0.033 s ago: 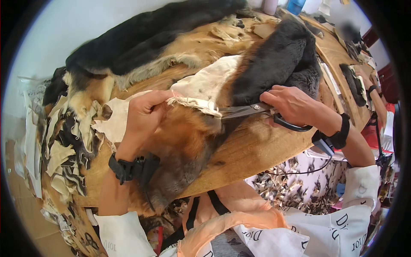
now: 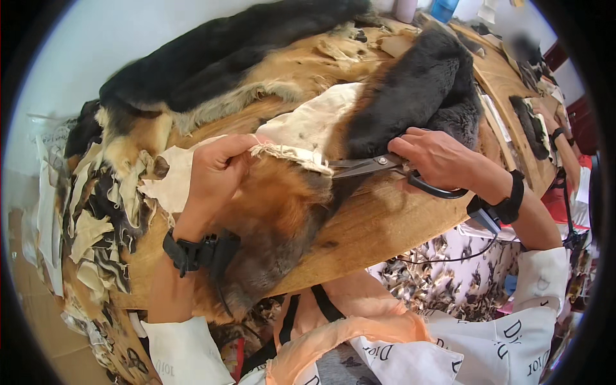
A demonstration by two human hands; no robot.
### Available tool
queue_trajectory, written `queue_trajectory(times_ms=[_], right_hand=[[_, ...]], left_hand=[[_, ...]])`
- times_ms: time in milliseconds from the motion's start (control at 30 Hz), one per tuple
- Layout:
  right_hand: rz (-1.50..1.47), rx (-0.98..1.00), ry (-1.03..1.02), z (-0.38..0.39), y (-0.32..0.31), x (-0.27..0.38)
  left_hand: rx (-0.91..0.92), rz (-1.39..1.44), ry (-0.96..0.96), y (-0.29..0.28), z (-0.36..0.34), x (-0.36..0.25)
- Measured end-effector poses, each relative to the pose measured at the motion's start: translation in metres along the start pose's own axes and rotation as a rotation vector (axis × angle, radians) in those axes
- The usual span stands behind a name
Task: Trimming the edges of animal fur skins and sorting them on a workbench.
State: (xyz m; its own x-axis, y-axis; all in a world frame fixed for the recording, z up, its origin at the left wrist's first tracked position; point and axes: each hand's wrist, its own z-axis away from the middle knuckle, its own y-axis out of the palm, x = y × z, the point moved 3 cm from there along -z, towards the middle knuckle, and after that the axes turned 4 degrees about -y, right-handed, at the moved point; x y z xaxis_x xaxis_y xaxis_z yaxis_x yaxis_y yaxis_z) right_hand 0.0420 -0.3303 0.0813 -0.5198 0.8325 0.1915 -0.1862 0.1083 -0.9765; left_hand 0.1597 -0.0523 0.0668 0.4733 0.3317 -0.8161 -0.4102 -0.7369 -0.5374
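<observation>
Scissors (image 2: 369, 166) clasped by your right hand (image 2: 439, 159) point left to the right end of a pale fur edge (image 2: 292, 154) slanting between your hands, its left end pinched by your left hand (image 2: 221, 163).

Pelts (image 2: 410, 90), scissors (image 2: 362, 167), scraps (image 2: 91, 230) and, blurred at right, apparently a co-worker (image 2: 569, 156) show a fur workshop.

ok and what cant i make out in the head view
In the head view:
Scissors, blade tips: hidden by the fur piece
Left hand, lower fingertips: hidden by the hand itself
Co-worker: mostly cut off by the right rim
Dark shape, upper right: too blurred to identify
</observation>
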Motion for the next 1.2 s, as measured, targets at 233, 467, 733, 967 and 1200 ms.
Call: queue_trajectory(times_ms=[233, 467, 733, 967, 1200], right_hand=[[-0.093, 0.049, -0.014, -0.024, 0.003, 0.022], [-0.137, 0.031, 0.083, -0.005, 0.007, 0.025], [-0.156, 0.096, 0.093, -0.02, -0.006, 0.048], [-0.14, 0.006, 0.135, -0.005, -0.009, 0.045], [-0.061, 0.114, 0.178, -0.021, -0.011, 0.06]], left_hand=[[-0.125, 0.042, 0.06, -0.001, -0.002, -0.022], [-0.12, 0.177, -0.061, -0.014, 0.008, -0.01], [-0.088, 0.098, 0.04, -0.016, 0.002, -0.022], [-0.077, -0.089, -0.112, -0.03, 0.002, -0.018], [-0.068, 0.007, -0.032, -0.022, -0.003, -0.015]])
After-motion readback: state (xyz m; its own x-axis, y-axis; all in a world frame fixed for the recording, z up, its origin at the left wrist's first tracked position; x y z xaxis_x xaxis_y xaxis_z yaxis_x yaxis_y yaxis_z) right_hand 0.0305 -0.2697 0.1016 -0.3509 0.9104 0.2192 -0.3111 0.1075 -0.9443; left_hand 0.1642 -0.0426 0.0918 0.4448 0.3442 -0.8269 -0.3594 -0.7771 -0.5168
